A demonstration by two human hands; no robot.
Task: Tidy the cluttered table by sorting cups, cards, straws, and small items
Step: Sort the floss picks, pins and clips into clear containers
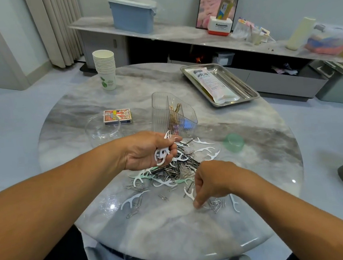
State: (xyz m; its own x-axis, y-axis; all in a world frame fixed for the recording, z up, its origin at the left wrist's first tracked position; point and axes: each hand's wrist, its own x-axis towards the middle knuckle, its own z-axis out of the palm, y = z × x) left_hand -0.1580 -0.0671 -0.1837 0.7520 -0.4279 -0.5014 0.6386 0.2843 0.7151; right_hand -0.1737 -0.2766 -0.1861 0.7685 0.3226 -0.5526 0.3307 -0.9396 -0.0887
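Floss picks sit bunched in the curled fingers of the left hand at frame centre, more lying mixed with paper clips just below. The right hand, lower right, reaches down with fingertips drawn together onto a pick, though whether it is pinched I cannot tell. Best lift each pick clear of clips before adding it to the bunch.

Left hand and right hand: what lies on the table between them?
In the head view, a tangled pile of paper clips and floss picks lies between left hand and right hand.
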